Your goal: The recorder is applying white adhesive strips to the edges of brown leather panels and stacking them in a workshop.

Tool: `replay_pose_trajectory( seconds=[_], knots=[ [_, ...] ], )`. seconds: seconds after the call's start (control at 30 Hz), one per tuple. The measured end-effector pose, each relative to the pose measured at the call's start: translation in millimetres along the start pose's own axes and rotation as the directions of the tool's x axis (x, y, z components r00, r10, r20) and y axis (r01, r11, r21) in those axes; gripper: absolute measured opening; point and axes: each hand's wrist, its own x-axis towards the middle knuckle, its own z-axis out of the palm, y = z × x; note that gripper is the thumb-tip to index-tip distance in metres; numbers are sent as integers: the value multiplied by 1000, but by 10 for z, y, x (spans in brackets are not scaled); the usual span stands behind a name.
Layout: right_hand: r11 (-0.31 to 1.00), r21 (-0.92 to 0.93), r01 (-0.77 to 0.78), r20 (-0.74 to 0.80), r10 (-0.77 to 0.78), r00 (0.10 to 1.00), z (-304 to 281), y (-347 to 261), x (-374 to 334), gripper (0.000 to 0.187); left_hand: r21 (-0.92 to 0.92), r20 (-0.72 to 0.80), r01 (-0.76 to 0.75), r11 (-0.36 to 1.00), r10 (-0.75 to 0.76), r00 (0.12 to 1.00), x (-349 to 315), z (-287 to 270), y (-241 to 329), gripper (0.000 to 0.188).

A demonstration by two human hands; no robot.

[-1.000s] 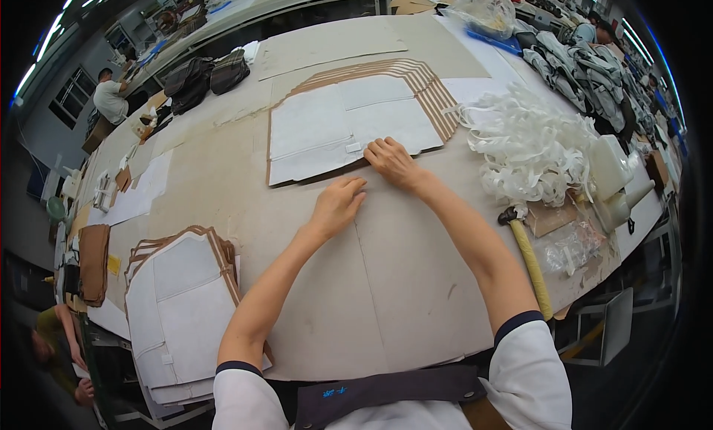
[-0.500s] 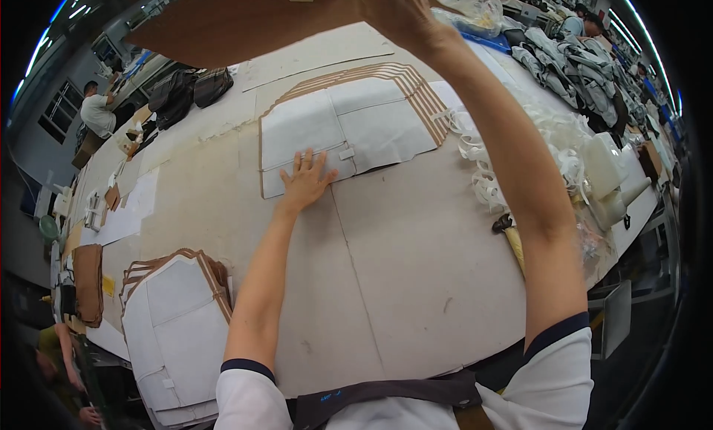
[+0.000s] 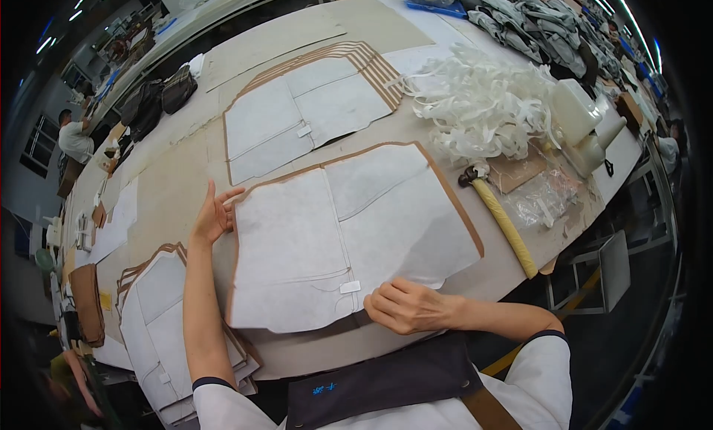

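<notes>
In front of me lies a large fabric panel (image 3: 290, 229), white side up with brown edges, seam lines and a small white tag near its lower edge. My right hand (image 3: 405, 307) is closed on the panel's lower edge, right of the tag. At the panel's left edge is my left hand (image 3: 215, 215), its fingers apart and reaching to the brown border. Just beyond, a fanned stack of similar white panels (image 3: 260, 118) shows several brown edges. Another pile of such panels (image 3: 145, 318) lies at the left, partly behind my left forearm.
A heap of white straps (image 3: 483, 96) lies to the right, beside plastic bottles (image 3: 575, 107) and a yellow-wrapped rod (image 3: 505, 229). Grey garments (image 3: 542, 33) are piled at the far right. Black bags (image 3: 156, 99) sit far left. A person (image 3: 74, 137) is farther off.
The brown panel my right hand held up high now lies white side up in front of me. My right hand has come down near me; my left has moved off the stack, leftward.
</notes>
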Motion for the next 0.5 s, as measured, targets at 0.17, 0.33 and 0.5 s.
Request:
replay_pose_trajectory(
  seconds=[0.17,0.33,0.5],
  knots=[
    [958,157,-241,6,243,970,151,-357,-362,18,436,-237,67,897,43,971,162,356,-87,24],
    [810,477,-341,-18,397,918,109,-492,-539,18,695,-353,234,680,39,935,219,486,124,21],
    [633,508,-584,6,676,737,-154,-118,-919,13,852,128,-377,363,552,824,628,2330,398,26]
  ],
)
